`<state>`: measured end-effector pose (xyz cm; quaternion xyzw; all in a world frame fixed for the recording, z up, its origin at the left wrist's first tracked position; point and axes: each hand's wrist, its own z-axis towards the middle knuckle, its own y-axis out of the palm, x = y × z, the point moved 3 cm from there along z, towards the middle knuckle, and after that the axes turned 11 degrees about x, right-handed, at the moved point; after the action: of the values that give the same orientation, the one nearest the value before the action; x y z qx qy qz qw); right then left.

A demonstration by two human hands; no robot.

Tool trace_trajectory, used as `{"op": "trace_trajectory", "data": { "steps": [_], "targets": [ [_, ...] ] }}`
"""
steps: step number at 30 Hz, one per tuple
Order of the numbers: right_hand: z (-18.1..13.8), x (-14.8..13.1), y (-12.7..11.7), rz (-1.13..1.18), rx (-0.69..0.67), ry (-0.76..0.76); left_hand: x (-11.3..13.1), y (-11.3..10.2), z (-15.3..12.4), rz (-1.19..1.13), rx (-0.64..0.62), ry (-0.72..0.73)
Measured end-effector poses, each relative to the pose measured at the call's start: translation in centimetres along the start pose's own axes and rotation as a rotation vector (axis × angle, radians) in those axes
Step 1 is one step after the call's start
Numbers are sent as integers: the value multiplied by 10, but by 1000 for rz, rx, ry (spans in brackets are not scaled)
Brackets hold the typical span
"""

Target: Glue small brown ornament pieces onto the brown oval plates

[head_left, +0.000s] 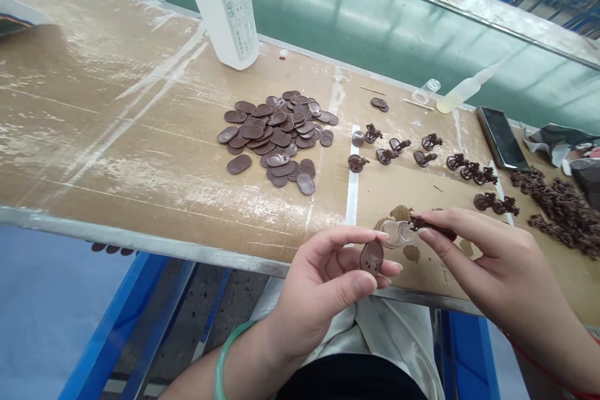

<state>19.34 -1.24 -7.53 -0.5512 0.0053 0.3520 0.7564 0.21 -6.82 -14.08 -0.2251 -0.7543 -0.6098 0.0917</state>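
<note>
Oval disc [372, 257] and small brown fitting [424, 224] held at lower centre.
The oval disc is pinched by the left hand [328, 278]; the fitting is gripped by the right hand [497, 262], lower right. A disc pile [276, 134] is seen mid-frame, a white bottle [225, 6] at the top.

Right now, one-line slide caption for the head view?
Left hand pinches a brown oval plate; right hand holds a small brown fitting above the cardboard-covered bench.

Cardboard-covered bench [117, 137] with brown oval discs [276, 134], glue bottle [225, 6], phone [501, 137]
</note>
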Motion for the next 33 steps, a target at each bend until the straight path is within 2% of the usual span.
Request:
{"op": "trace_trajectory", "data": {
  "steps": [33],
  "targets": [
    [-1, 2, 4, -6, 5, 81, 0, 0, 0, 34, 25, 21]
  ]
}}
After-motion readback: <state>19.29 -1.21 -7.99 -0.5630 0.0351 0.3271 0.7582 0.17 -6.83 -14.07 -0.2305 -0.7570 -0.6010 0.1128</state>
